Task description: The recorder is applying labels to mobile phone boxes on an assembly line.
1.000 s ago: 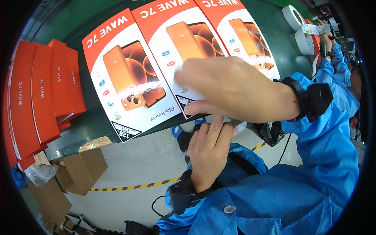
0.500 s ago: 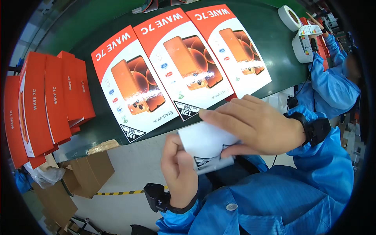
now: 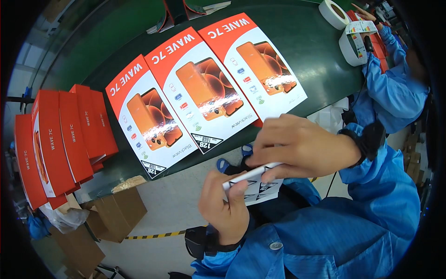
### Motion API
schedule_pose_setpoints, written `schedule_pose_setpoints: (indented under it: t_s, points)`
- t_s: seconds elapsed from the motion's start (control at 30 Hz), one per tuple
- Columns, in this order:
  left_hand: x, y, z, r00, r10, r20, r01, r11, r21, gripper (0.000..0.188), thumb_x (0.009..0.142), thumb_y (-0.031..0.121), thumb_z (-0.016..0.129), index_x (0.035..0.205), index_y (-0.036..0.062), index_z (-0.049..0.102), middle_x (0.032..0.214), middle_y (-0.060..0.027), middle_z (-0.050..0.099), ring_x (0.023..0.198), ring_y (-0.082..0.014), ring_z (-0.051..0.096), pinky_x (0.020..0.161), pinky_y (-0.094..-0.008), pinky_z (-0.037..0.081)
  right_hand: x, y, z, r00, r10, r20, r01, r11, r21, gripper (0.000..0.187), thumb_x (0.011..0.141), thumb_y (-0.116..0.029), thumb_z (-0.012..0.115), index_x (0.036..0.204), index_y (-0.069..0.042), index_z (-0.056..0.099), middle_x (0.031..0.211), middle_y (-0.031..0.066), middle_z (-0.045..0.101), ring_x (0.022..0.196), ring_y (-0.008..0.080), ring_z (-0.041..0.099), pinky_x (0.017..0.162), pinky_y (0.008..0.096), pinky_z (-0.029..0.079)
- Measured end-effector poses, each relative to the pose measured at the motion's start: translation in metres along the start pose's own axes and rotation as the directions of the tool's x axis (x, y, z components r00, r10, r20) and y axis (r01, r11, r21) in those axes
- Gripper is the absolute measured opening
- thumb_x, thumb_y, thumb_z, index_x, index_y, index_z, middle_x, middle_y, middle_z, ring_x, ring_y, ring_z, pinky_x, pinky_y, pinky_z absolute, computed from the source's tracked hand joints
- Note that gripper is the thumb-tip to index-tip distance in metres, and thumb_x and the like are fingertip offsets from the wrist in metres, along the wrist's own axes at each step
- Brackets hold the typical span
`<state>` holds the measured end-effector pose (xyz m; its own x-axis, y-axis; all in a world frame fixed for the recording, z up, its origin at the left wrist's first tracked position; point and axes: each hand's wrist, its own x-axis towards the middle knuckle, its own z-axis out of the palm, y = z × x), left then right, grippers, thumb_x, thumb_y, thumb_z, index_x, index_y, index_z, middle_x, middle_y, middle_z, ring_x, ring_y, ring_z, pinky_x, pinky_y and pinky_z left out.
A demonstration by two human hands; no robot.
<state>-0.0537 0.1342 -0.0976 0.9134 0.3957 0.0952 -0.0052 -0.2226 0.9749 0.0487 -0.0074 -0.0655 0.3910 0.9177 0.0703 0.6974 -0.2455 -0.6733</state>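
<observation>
My left hand (image 3: 224, 207) pinches the left end of a white sheet of labels (image 3: 261, 191), folded or rolled along its upper edge. Black triangular labels show on the face hanging down. My right hand (image 3: 306, 146) holds the same sheet farther right, thumb underneath and fingers over the top. Beyond my hands, three red-and-white phone boxes lie flat and partly overlapping: a left box (image 3: 151, 123), a middle box (image 3: 209, 88) and a right box (image 3: 265, 67). Black triangular labels sit on the near corners of the left and middle boxes.
Several red boxes (image 3: 53, 139) stand stacked on the left of the green table (image 3: 320, 51). Label rolls (image 3: 333, 15) lie at the far right, near a co-worker in a blue sleeve (image 3: 395, 100). Below the table edge is an open cardboard carton (image 3: 118, 214).
The sheet has tipped from its blank white side toward its printed side, with the edge now uppermost. My right fingers have curled closer around it. The view has shifted slightly.
</observation>
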Motion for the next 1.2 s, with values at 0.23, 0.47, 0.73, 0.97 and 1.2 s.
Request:
schedule_pose_setpoints:
  t_s: [0.23, 0.47, 0.73, 0.97, 1.2]
  points:
    - [-0.001, -0.001, 0.007, 0.997, -0.074, -0.036, 0.076, 0.995, 0.064, 0.027, 0.078, 0.022, 0.058, 0.068, -0.0006, 0.049, 0.059, -0.0079, 0.043, 0.052, -0.0185, 0.043, 0.048, -0.0257, 0.033, -0.014, 0.005, 0.025, 0.86, -0.267, -0.436, 0.068, 0.905, -0.42, 0.019, 0.067, -0.015, 0.06, 0.083, -0.005, 0.057, 0.082, 0.0045, 0.056, 0.072, 0.016, 0.054, 0.058, 0.0247, 0.043]
    - [0.0, -0.012, 0.017, 0.975, -0.219, 0.031, 0.218, 0.975, 0.029, 0.018, 0.082, 0.015, 0.052, 0.078, -0.0033, 0.052, 0.068, -0.0016, 0.049, 0.062, -0.0081, 0.042, 0.054, -0.0203, 0.032, -0.018, 0.018, -0.016, 0.901, 0.047, -0.432, 0.162, 0.887, 0.433, 0.01, 0.07, -0.009, 0.059, 0.078, -0.003, 0.055, 0.082, 0.0087, 0.052, 0.068, 0.0197, 0.051, 0.061, 0.0267, 0.042]
    - [0.004, -0.022, 0.094, 0.759, 0.491, 0.427, -0.623, 0.738, 0.26, 0.023, 0.061, 0.02, 0.067, 0.075, 0.0053, 0.056, 0.109, -0.0147, 0.05, 0.075, -0.0233, 0.05, 0.06, -0.0284, 0.043, 0.017, 0.064, -0.041, 0.996, 0.014, 0.084, -0.035, 0.966, 0.256, 0.009, 0.074, -0.007, 0.054, 0.077, -0.001, 0.048, 0.071, 0.0079, 0.051, 0.063, 0.0188, 0.047, 0.058, 0.0285, 0.038]
    - [0.001, -0.035, 0.104, 0.779, 0.471, 0.414, -0.623, 0.661, 0.42, 0.009, 0.071, 0.014, 0.056, 0.074, 0.0084, 0.05, 0.111, -0.0064, 0.051, 0.079, -0.0168, 0.051, 0.06, -0.0234, 0.039, 0.018, 0.068, -0.039, 0.989, -0.018, 0.149, -0.022, 0.965, 0.261, 0.008, 0.075, -0.008, 0.054, 0.077, -0.002, 0.05, 0.073, 0.0066, 0.05, 0.06, 0.0201, 0.047, 0.055, 0.028, 0.039]
    - [0.001, -0.033, 0.103, 0.803, 0.427, 0.415, -0.587, 0.688, 0.427, 0.013, 0.071, 0.019, 0.058, 0.077, 0.0086, 0.052, 0.105, -0.0039, 0.053, 0.079, -0.0171, 0.051, 0.06, -0.0245, 0.039, 0.019, 0.071, -0.038, 0.985, -0.036, 0.169, -0.001, 0.977, 0.212, 0.009, 0.074, -0.008, 0.054, 0.075, -0.002, 0.048, 0.071, 0.0069, 0.049, 0.06, 0.021, 0.047, 0.055, 0.0294, 0.039]
